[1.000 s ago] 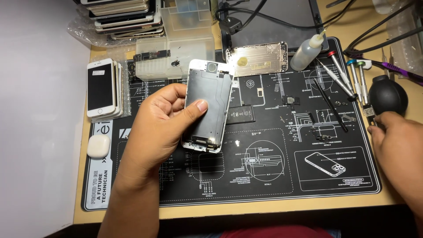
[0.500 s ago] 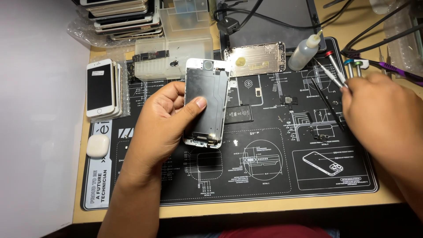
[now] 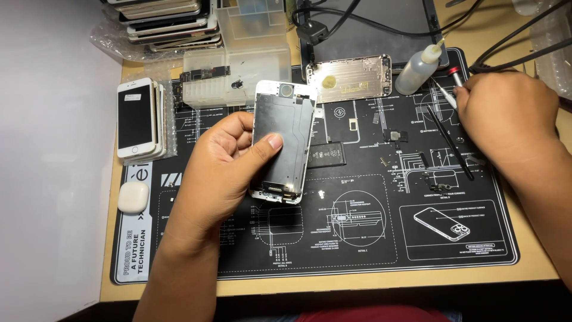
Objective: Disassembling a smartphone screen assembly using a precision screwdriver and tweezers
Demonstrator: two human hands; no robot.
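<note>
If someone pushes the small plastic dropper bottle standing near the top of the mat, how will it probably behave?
The dropper bottle stands upright, narrow, with a thin pointed tip, so a push high up would probably tip it. Its round body suggests it would then roll across the black mat. It looks like translucent plastic, so likely light and slightly squeezable. The right hand lies just beside it.

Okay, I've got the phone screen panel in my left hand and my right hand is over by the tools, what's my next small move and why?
Probably close the right hand on one tool from the row at the mat's right edge, likely the red-tipped screwdriver beside its fingers. The left hand already holds the screen panel back side up, metal plate exposed.
</note>
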